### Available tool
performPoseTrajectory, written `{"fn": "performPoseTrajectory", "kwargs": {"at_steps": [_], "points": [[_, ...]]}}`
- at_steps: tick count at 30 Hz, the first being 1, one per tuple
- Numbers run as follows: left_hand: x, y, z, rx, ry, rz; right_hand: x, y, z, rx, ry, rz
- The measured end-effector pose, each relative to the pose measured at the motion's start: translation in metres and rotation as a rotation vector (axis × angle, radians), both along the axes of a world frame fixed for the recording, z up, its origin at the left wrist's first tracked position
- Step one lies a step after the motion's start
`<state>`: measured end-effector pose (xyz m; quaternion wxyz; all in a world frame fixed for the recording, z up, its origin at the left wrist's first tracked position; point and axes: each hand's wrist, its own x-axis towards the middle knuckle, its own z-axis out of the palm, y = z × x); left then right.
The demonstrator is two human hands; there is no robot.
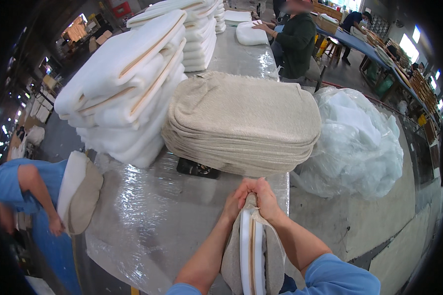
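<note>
My left hand [236, 199] and my right hand [265, 197] meet at the far end of a beige fabric cushion cover [276, 248]. Both are closed, gripping the cloth between them. Inside the cover's open side shows a cushion insert [246, 250], white padding with a tan layer down the middle. The cover's two sides spread apart around it, and its near end runs toward my body. My fingertips are partly hidden. Just beyond my hands sits a thick stack of beige fabric covers [246, 113].
Plastic film wraps the table [167, 216]. White folded padding [128, 64] is piled at left; a clear plastic bundle [354, 142] stands at right. A black object [197, 168] pokes from under the covers. Co-workers handle a beige cushion [83, 201] at left and white padding [251, 33] farther back.
</note>
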<state>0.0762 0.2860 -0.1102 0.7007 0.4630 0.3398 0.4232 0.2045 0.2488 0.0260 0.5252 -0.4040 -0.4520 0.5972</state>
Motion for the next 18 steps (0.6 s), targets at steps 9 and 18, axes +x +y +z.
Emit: {"fn": "performPoseTrajectory", "kwargs": {"at_steps": [9,18], "points": [[-0.028,-0.070,0.023,-0.210,0.139,0.376,-0.011,0.004,-0.043,-0.056,0.128,0.034],[-0.026,-0.017,0.139,0.312,0.225,0.106,-0.021,0.008,-0.138,-0.254,0.047,-0.143]]}}
